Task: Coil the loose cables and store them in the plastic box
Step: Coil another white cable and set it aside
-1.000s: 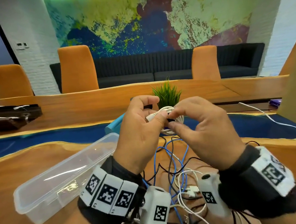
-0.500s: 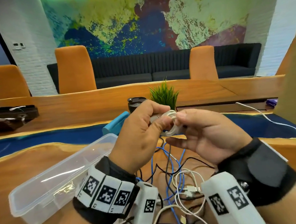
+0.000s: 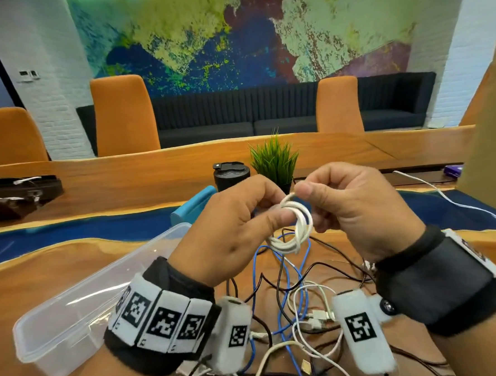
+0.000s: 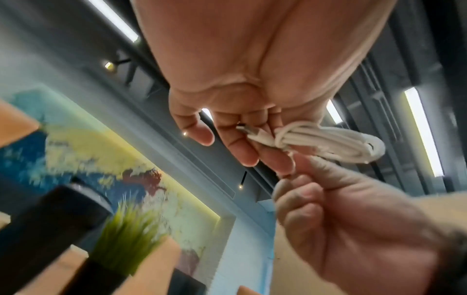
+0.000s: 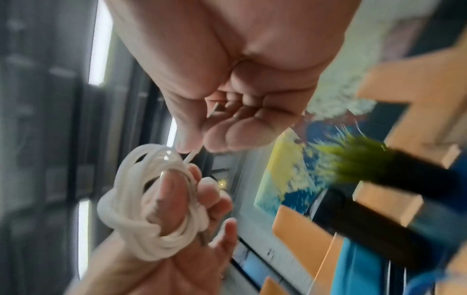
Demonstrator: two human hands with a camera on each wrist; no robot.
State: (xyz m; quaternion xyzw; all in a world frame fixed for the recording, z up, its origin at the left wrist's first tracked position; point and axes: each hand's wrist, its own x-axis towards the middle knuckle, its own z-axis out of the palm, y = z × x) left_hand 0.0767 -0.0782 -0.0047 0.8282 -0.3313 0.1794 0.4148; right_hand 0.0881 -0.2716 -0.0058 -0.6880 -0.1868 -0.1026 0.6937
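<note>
White cable coil (image 3: 291,227) sits raised between your hands: left hand (image 3: 229,232) pinches the loops so they don't spring open, right hand (image 3: 358,210) pinches the tail to wrap it. Plastic box (image 3: 83,311) waits open on the surface at your left, clear of the loose cables (image 3: 288,295).

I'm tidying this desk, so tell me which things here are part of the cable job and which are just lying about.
Job:
left hand and right hand, both pinching the white cable coil
loose cables on the table
plastic box

Lying about:
potted plant
black tumbler
blue object
</note>
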